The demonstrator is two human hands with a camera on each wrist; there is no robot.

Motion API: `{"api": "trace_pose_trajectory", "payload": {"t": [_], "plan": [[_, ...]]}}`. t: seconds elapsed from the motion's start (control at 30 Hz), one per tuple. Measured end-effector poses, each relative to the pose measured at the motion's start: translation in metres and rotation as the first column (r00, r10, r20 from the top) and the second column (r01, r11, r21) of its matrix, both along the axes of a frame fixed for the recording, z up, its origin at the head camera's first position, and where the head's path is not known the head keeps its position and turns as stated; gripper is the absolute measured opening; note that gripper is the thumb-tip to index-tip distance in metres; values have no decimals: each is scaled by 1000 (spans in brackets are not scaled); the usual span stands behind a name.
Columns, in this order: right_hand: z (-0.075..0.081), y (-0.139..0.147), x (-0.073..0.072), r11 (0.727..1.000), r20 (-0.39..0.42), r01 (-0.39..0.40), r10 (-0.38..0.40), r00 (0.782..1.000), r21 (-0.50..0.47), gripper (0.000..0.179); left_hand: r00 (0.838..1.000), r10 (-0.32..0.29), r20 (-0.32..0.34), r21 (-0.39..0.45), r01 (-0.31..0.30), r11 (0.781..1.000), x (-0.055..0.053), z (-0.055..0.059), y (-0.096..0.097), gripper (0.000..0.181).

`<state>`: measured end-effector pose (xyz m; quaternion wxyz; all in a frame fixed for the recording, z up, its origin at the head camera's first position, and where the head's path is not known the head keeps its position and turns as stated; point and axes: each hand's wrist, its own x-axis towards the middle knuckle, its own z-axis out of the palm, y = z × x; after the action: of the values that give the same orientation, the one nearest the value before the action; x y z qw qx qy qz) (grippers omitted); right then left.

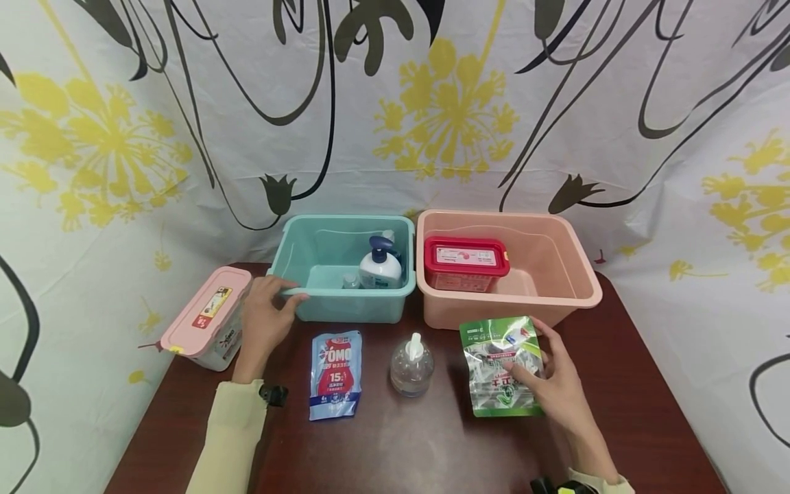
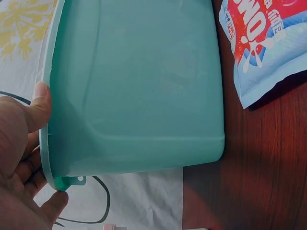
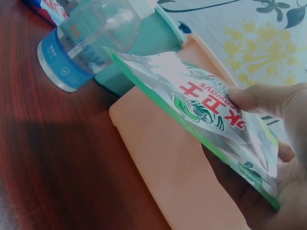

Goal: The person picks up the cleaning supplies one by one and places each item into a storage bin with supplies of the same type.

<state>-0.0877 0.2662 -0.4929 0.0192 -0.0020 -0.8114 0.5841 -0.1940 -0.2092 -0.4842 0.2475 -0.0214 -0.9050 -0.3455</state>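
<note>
My left hand (image 1: 265,319) grips the near left corner of a teal plastic bin (image 1: 352,307). In the left wrist view the thumb lies on the rim (image 2: 46,96) and the other fingers are partly hidden behind it. My right hand (image 1: 558,377) holds a green and silver pouch (image 1: 501,367) above the table, in front of a peach plastic bin (image 1: 512,300). The right wrist view shows the pouch (image 3: 192,100) tilted, thumb on its printed face and fingers behind. Inside the teal bin stands a white pump bottle (image 1: 379,269) with a blue top, beside small clear items.
A red-lidded tub (image 1: 465,264) sits in the peach bin. Between my hands, a blue OMO pouch (image 1: 335,376) lies on the dark table (image 1: 382,453), and a clear pump bottle (image 1: 412,367) stands. A pink-lidded tub (image 1: 206,315) is at the left edge. Patterned cloth (image 1: 370,137) hangs behind.
</note>
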Motion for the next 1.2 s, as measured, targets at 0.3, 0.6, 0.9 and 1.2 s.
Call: {"api": "trace_pose_trajectory", "payload": {"t": [0.3, 0.6, 0.9, 1.2], "plan": [[6, 0, -6, 999, 42, 55, -54, 998, 0, 90, 1000, 5, 15, -3, -5, 1000, -2, -2, 0, 31], [11, 0, -9, 996, 76, 83, -81, 994, -18, 89, 1000, 3, 7, 0, -3, 1000, -1, -1, 0, 31], [18, 3, -14, 997, 17, 75, -75, 997, -18, 85, 1000, 0, -1, -2, 0, 1000, 0, 0, 0, 31], [25, 5, -18, 997, -31, 78, -77, 997, 14, 84, 1000, 0, 12, 6, 0, 1000, -1, -1, 0, 31]]}}
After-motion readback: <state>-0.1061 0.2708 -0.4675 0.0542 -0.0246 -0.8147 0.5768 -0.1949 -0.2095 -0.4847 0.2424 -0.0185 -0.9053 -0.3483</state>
